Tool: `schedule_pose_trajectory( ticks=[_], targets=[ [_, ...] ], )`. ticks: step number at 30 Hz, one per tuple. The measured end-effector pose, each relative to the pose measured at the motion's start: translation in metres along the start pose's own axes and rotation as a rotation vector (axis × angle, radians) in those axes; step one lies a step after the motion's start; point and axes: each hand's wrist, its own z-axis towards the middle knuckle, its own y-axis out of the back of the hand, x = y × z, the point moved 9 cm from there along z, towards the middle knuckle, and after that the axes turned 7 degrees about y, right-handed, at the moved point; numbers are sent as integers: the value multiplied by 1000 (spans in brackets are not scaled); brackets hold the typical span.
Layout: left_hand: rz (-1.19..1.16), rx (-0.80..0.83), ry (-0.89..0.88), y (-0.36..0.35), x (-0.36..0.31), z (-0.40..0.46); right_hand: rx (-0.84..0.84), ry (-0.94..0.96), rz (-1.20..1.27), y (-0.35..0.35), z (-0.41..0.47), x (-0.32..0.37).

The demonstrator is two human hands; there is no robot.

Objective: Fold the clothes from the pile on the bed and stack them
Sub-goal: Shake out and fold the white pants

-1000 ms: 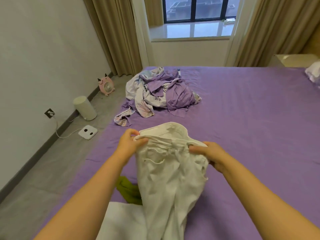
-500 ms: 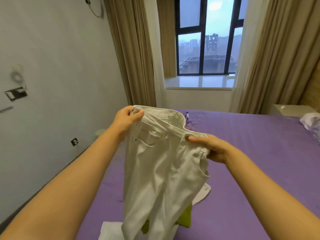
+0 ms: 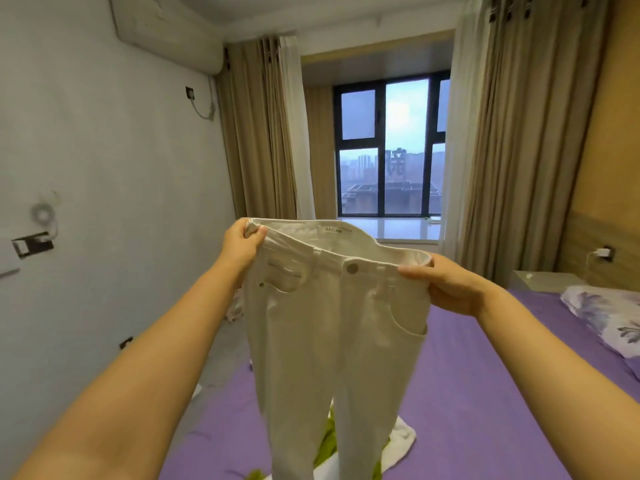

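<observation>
Above the bed (image 3: 485, 393), both hands' fingers (image 3: 414, 271) pinch the white trousers' (image 3: 332, 341) waistband, legs hanging down.

Trousers: you hold off-white denim trousers (image 3: 332, 327) with a silver button.
Bed: plain purple bed sheet (image 3: 485, 393).
Pillow: white pillow with purple leaf print (image 3: 609, 317).
Under the trousers: lime-green garment (image 3: 327, 441), white cloth (image 3: 403, 441).
Curtains: beige curtains (image 3: 512, 150).

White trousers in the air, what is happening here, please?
A person holds up the white trousers by the waistband, the left hand pinching one corner and the right hand the other. The legs hang down over the purple bed. They are not yet folded. A green garment and a white one lie beneath.
</observation>
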Motion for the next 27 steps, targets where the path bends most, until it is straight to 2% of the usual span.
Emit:
schedule_pose_trajectory(
  ticks=[2, 3, 7, 10, 13, 16, 23, 27],
  targets=[
    [55, -43, -13, 8, -4, 4, 70, -2, -55, -7, -4, 10],
    [77, -57, -31, 13, -9, 6, 43, -4, -109, -7, -5, 16],
    [150, -71, -165, 29, -41, 11, -253, 20, -242, 7, -14, 43],
    [180, -47, -253, 36, -70, 11, -377, 55, -208, 11, -26, 61],
    [153, -9, -293, 42, -96, 8, -337, 78, -155, 3, -40, 81],
    [72, 26, -307, 52, -116, 5, -308, 146, -208, -1, -57, 109],
    [-35, 19, -339, 60, -159, -19, -557, 290, -387, 10, -102, 175],
    [-33, 101, -405, 40, -179, -40, -711, 369, -421, 18, -128, 205]
  ],
)
